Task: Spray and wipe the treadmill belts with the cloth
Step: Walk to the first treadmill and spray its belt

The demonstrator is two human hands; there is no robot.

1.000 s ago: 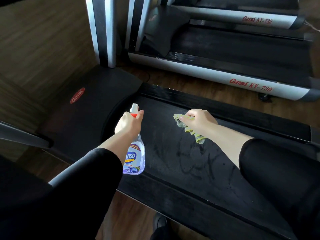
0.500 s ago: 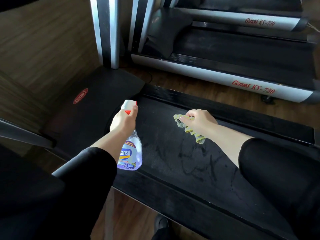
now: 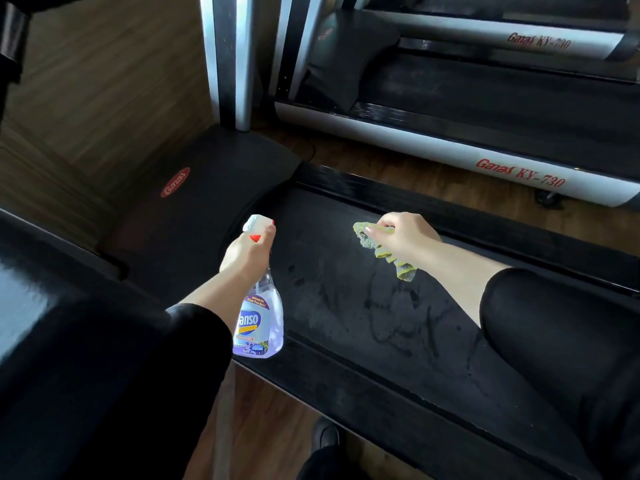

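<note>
The black treadmill belt (image 3: 346, 299) runs diagonally in front of me, dusty with smear marks. My left hand (image 3: 246, 255) grips the neck of a clear spray bottle (image 3: 259, 322) with a white and red nozzle, held over the belt's near left edge. My right hand (image 3: 403, 239) holds a crumpled yellow-green cloth (image 3: 388, 252) over the far side of the belt; whether the cloth touches the belt I cannot tell. Both forearms wear black sleeves.
The black motor hood (image 3: 194, 202) with a red logo lies left of the belt, with silver uprights (image 3: 228, 57) behind it. A second treadmill (image 3: 485, 98) with a silver side rail stands beyond a strip of wooden floor (image 3: 398, 168). My shoe (image 3: 323, 436) is below.
My left hand has shifted the spray bottle a little left and up toward the motor hood. My right hand with the cloth has stayed in about the same spot.
</note>
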